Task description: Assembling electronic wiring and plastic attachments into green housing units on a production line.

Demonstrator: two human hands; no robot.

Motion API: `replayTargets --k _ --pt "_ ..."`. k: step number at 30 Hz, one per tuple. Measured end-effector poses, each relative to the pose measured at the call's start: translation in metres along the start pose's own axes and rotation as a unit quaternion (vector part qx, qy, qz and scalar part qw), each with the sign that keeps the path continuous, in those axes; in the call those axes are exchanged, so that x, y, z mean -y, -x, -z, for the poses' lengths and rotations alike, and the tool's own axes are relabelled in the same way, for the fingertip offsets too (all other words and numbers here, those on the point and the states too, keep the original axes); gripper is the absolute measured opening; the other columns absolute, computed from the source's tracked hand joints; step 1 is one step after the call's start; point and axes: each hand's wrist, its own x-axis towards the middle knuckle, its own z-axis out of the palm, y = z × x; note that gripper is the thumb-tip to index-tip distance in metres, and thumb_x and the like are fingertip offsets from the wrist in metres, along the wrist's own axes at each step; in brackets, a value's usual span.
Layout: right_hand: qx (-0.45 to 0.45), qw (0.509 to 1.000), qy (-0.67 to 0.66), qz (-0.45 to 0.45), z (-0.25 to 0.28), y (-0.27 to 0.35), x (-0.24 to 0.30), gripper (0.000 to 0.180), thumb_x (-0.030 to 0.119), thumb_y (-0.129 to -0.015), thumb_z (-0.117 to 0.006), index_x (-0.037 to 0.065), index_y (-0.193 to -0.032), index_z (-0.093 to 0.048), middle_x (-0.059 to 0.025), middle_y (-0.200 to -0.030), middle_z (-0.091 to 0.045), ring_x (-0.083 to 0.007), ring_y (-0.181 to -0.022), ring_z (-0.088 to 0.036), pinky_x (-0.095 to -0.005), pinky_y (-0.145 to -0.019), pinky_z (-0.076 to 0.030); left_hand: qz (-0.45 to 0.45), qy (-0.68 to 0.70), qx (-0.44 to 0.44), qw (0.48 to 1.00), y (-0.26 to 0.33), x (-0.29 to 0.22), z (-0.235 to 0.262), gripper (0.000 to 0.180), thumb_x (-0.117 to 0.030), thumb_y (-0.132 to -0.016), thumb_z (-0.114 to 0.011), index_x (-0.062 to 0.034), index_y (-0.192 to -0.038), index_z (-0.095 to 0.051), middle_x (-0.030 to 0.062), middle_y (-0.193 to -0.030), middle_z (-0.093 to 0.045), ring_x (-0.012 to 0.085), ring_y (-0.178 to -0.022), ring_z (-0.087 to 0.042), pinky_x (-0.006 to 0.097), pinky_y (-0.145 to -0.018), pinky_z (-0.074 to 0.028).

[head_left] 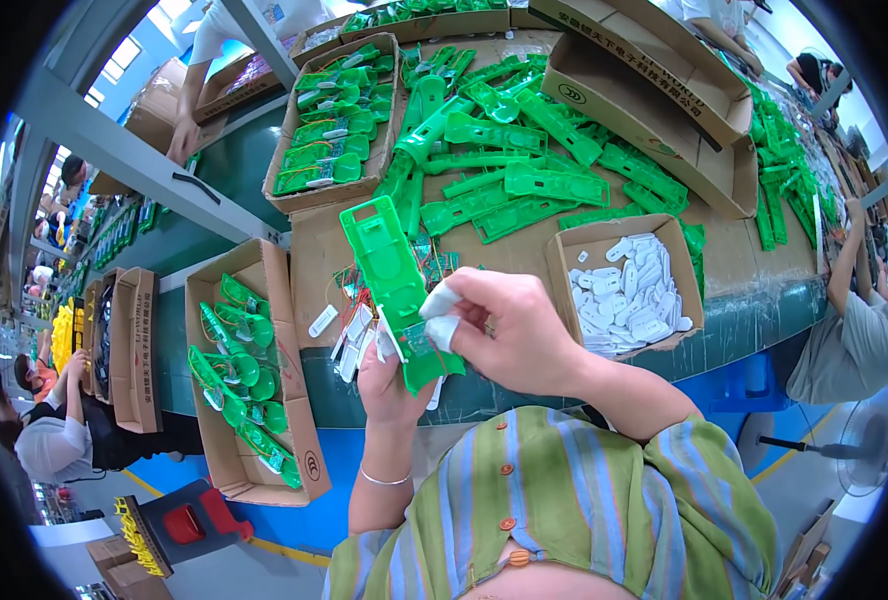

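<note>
head view: 1 green housing point(389, 262) is betw. both hands; l. hand point(386, 385) grips its lower end, r. hand point(516, 325) has thumb + finger nearly together at its r. edge, exact pinch i can't tell. nearby: 1 box point(564, 265) w/ white parts point(624, 305), 2 l.-side boxes point(302, 425) w/ green parts point(249, 368).

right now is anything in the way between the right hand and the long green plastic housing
Nothing visible does: the right hand, with white-covered fingertips, is at the lower part of the long green plastic housing, which the left hand holds.
</note>
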Motion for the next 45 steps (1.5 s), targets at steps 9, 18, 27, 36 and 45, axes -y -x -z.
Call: replayTargets --k 9,18,27,36,45 --pt "-0.023 0.976 0.158 0.146 -0.015 0.002 -0.016 0.021 0.000 -0.068 -0.061 0.000 -0.088 -0.055 -0.0084 -0.073 -0.051 -0.0217 -0.063 -0.054 -0.0307 -0.053 -0.045 -0.026 -0.001 0.026 0.999 0.006 0.005 -0.005 0.042 -0.022 -0.089 -0.048 -0.0009 -0.124 -0.038 0.0121 -0.119 -0.049 0.0242 -0.109 -0.050 0.038 -0.093 -0.040" --pt "-0.012 0.908 0.309 0.282 -0.016 0.012 -0.013 0.025 0.005 -0.062 -0.062 -0.005 -0.084 -0.056 -0.0111 -0.084 -0.048 -0.0223 -0.070 -0.053 -0.0305 -0.054 -0.048 -0.037 -0.025 -0.034 0.998 0.013 0.010 -0.016 0.041 -0.026 -0.091 -0.044 -0.0016 -0.124 -0.039 0.0105 -0.116 -0.052 0.0232 -0.106 -0.052 0.036 -0.090 -0.042" --pt "-0.027 0.836 0.416 0.356 -0.017 0.023 -0.035 0.026 0.010 -0.058 -0.058 -0.006 -0.079 -0.056 -0.0161 -0.088 -0.051 -0.0232 -0.074 -0.054 -0.0276 -0.062 -0.050 -0.040 -0.226 -0.072 0.971 0.014 0.009 -0.021 0.039 -0.016 -0.093 -0.041 0.0056 -0.125 -0.037 0.0138 -0.114 -0.053 0.0211 -0.103 -0.054 0.031 -0.091 -0.042" --pt "-0.008 0.945 0.185 0.268 0.004 0.017 -0.031 0.026 0.004 -0.064 -0.067 -0.004 -0.088 -0.059 -0.0136 -0.100 -0.053 -0.0237 -0.085 -0.057 -0.0302 -0.070 -0.050 -0.077 -0.247 -0.037 0.965 0.004 0.002 -0.021 0.033 -0.011 -0.087 -0.052 0.0025 -0.117 -0.044 0.0109 -0.106 -0.055 0.0179 -0.093 -0.057 0.030 -0.079 -0.048" --pt "0.381 0.899 -0.127 -0.173 -0.009 0.041 -0.053 0.025 -0.002 -0.080 -0.049 -0.002 -0.104 -0.054 -0.0107 -0.086 -0.062 -0.0183 -0.082 -0.061 -0.0306 -0.076 -0.048 -0.100 -0.234 -0.027 0.967 -0.010 -0.020 -0.028 0.033 -0.015 -0.087 -0.050 0.0001 -0.115 -0.040 0.0127 -0.096 -0.052 0.0206 -0.080 -0.058 0.034 -0.069 -0.051"
